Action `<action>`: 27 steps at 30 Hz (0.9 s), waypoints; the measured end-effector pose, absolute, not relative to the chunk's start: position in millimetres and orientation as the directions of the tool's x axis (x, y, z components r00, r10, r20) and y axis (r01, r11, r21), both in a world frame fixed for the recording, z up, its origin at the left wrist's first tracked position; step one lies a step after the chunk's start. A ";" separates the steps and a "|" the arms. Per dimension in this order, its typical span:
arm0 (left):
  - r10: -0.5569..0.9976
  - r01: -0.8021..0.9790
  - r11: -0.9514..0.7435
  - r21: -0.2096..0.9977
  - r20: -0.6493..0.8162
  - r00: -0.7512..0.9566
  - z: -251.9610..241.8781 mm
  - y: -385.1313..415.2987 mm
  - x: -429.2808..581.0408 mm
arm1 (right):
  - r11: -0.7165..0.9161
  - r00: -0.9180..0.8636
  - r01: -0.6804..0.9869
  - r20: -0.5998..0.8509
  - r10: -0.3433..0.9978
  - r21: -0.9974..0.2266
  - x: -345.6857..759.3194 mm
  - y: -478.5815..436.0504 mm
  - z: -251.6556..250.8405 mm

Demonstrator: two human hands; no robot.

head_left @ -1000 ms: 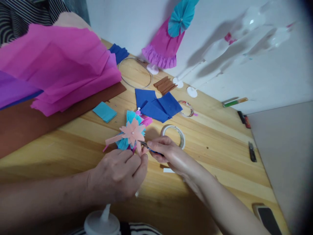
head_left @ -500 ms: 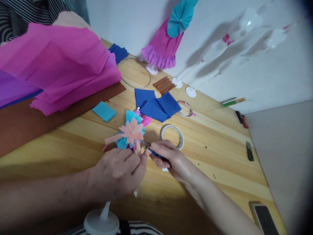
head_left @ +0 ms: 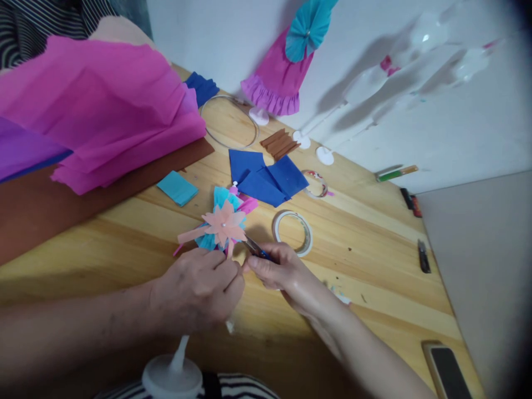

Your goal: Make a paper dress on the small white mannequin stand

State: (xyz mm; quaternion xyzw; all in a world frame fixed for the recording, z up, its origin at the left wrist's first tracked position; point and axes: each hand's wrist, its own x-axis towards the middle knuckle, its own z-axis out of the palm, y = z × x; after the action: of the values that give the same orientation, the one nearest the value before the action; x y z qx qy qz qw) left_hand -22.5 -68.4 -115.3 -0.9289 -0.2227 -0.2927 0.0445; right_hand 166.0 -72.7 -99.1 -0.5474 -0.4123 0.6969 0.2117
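My left hand (head_left: 203, 288) is closed at the lower edge of a layered paper flower (head_left: 224, 224), peach over turquoise and magenta, with loose peach strips. What exactly lies inside those fingers is mostly hidden. Below the hand, a white stem rises from a round white base (head_left: 172, 377) near my body. Scissors (head_left: 257, 249) with metal blades and a dark blue handle are in my right hand (head_left: 274, 269). Their tips point up-left and meet the flower's right edge. Thumb and fingers of the right hand come close to the left fingertips.
Dark blue paper pieces (head_left: 266, 180), a tape roll (head_left: 293, 233) and a turquoise paper piece (head_left: 177, 188) lie beyond my hands. Magenta crepe paper (head_left: 116, 105) covers the left side. A paper-dressed stand (head_left: 278, 77) leans by the wall. A phone (head_left: 449, 371) rests at lower right.
My right hand has turned slightly and moved left, bringing the scissors' tips up against the flower's right edge. The peach strip between the hands has shifted. Small scraps now show beside the right forearm.
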 end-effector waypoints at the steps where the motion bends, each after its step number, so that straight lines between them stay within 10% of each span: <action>1: 0.380 0.433 -0.900 0.046 0.566 0.732 -116.4 -68.5 -22.8 | -0.572 -0.308 0.151 -0.589 0.747 -0.806 165.7 -73.1 -99.5; 27: 0.238 0.312 -0.950 -0.025 0.589 0.772 -115.2 -69.9 -26.2 | -0.590 -0.247 0.083 -0.590 0.768 -0.803 165.8 -80.2 -99.3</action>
State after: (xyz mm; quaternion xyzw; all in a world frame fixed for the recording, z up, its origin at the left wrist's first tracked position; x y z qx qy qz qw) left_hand -26.2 -69.9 -115.2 -0.9394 -0.1465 -0.3040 0.0605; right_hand 165.8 -80.2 -99.3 -0.5613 -0.3792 0.6928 0.2473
